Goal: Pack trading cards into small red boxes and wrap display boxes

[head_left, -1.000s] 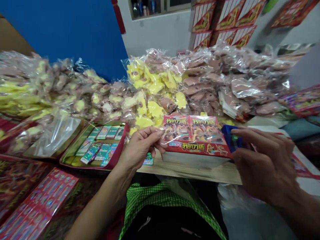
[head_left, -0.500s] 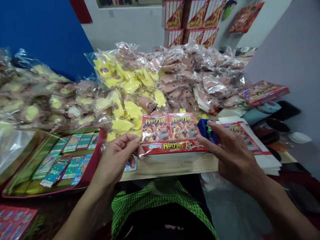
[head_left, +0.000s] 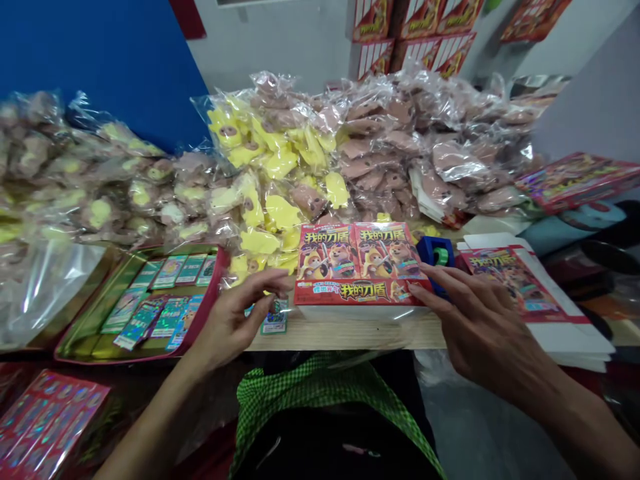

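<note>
A red display box point(head_left: 361, 295) with two illustrated packs standing in it sits on the wooden table point(head_left: 350, 337) in front of me. My left hand point(head_left: 239, 319) is beside its left end, fingers apart, holding nothing. My right hand point(head_left: 475, 317) has its fingers spread, the fingertips at the box's right end. A small teal card point(head_left: 275, 317) lies on the table between my left hand and the box. Just behind my right hand stands a blue tape dispenser point(head_left: 434, 257) with green tape.
Bagged yellow and brown plush-like figures point(head_left: 370, 147) are heaped along the back. At left is a tin tray point(head_left: 93, 330) with several cards. Flat printed cartons point(head_left: 525, 283) lie at right, below another red box point(head_left: 580, 180). More red boxes point(head_left: 420, 17) stand behind.
The view has shifted, so most things appear farther right or lower left. My left hand has come off the box's left corner and its fingers have opened. My right hand stays by the right end.
</note>
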Demonstrator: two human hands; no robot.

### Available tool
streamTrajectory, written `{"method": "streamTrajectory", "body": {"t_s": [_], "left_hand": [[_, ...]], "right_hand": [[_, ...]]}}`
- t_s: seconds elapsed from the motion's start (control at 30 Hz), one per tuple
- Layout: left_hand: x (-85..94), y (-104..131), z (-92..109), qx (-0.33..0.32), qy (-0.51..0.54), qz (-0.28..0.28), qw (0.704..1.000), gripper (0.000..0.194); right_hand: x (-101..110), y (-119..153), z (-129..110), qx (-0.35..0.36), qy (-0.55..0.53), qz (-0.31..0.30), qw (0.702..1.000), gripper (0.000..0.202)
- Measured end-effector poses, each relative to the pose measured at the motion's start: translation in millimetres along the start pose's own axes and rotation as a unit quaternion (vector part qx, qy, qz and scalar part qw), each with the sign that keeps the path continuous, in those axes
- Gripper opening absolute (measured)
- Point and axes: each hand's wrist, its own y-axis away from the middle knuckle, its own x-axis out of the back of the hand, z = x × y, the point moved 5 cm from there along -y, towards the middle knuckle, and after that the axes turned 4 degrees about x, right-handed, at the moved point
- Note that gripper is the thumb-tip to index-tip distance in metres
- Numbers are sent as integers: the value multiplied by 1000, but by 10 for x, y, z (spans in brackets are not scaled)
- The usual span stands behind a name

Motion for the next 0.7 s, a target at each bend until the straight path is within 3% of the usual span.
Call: {"method": "streamTrajectory", "body": {"t_s": [0.13,0.3,0.47,0.57,0.63,0.7], "left_hand": [[-132,101,-5,-159,-154,-41,974,46],[-148,128,-57,-195,-152,32,968,34],[-95,113,43,-182,-145,86,969,24],[-109,76,147,-151,-94,81,981,29],[-117,34,204,-103,-42,85,990,32],[-100,-26,218,-29,37,106,993,38]], "right_hand": [[-58,3,-16,-10,-11,14,1000,40],[-47,-58,-50,-4,-16,46,999,16],[-35,-74,-19,7,-26,76,997,12],[4,-72,65,-44,-111,77,990,11],[42,-84,127,-100,-219,64,969,9],[67,-108,187,-162,-335,45,927,12]]}}
